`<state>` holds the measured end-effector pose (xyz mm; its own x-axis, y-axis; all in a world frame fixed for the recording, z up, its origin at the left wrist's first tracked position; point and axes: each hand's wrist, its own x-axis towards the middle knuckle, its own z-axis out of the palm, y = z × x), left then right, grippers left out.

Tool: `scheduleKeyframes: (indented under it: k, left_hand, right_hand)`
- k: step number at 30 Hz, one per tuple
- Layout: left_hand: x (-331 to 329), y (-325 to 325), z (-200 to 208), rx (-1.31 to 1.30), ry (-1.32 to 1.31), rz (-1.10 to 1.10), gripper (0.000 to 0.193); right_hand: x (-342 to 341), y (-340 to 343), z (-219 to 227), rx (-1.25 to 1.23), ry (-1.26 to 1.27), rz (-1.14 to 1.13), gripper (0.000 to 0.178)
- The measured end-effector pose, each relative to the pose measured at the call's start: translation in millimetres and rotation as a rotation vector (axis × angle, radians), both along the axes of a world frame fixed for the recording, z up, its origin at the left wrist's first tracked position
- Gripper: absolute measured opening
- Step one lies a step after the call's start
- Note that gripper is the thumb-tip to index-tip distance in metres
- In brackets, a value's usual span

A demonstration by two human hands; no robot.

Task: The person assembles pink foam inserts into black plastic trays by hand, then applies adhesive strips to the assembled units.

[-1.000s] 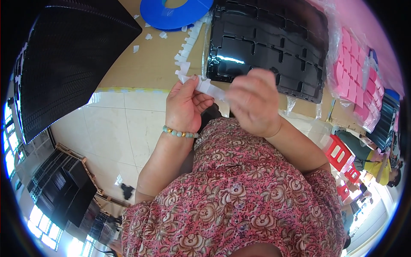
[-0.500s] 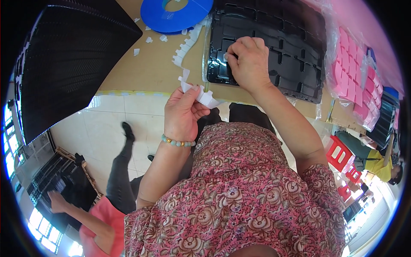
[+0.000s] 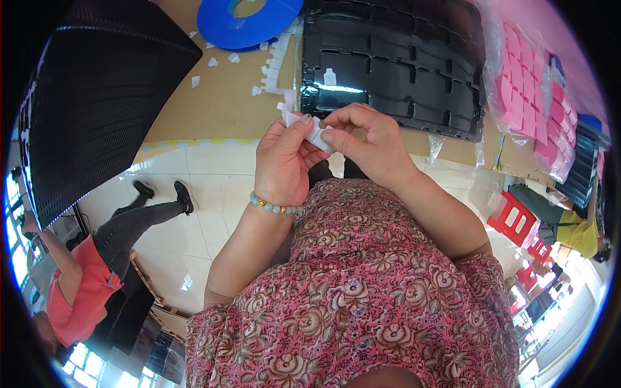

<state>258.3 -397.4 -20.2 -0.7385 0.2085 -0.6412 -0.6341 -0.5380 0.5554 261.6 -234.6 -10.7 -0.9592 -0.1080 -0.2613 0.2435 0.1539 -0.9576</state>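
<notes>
My left hand [image 3: 281, 160], a beaded bracelet at its wrist, is closed on the end of a white sticker strip [image 3: 319, 137]. At that same end, my right hand [image 3: 378, 143] has its thumb and index finger pinched against the strip. Whether a sticker has come loose between those fingertips I cannot make out. More of the strip's notched backing [image 3: 278, 63] lies on the table beside a blue reel [image 3: 275, 24]. Just beyond my hands is a black moulded plastic tray [image 3: 394, 87], with one small white sticker [image 3: 330, 76] on its near left part.
Small white scraps [image 3: 213, 62] lie on the brown tabletop [image 3: 187, 107]. A tall black stack of sheets [image 3: 116, 77] stands at the left, and bagged pink foam pieces [image 3: 527, 84] at the right. A co-worker in a coral shirt [image 3: 81, 284] is at lower left; red stools [image 3: 511, 220] are at right.
My right hand has come back from the tray to the strip in my left hand. A white sticker now shows on the tray where those fingers were. The co-worker has moved further left.
</notes>
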Motion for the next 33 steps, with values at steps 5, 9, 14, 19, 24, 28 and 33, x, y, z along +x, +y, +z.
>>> scheduleKeyframes:
  k: [5, 9, 14, 19, 24, 28, 33]
  left_hand:
    - [-2.8, 15.8, -1.4, -0.014, 0.004, -0.082, 0.011]
    - [-8.7, 26.9, -9.3, 0.07, 0.012, -0.143, 0.01]
    - [-8.1, 29.2, 9.8, -0.038, 0.031, -0.101, 0.009]
    - [-13.9, 12.2, 3.8, -0.014, -0.006, -0.073, 0.008]
    - [-12.3, 2.5, 3.4, 0.064, -0.033, -0.07, 0.016]
    - [-10.5, -1.9, 1.8, 0.07, -0.045, -0.075, 0.017]
    - [-5.2, 6.6, 4.4, 0.112, -0.063, -0.147, 0.015]
  right_hand:
    - [9.1, 15.7, -5.1, 0.231, 0.411, -0.04, 0.013]
    - [18.6, 29.5, 12.8, 0.421, 0.762, -0.058, 0.012]
    - [26.3, 126.0, 14.1, 0.487, 0.328, -0.341, 0.009]
    - [29.6, 192.4, -25.6, 0.891, 0.296, -0.36, 0.005]
    - [14.5, 184.9, -43.2, 1.115, 0.351, -0.296, 0.008]
    - [11.5, 178.7, -48.7, 1.248, 0.384, -0.47, 0.013]
    - [13.6, 131.1, -30.2, 1.093, 0.535, -0.477, 0.01]
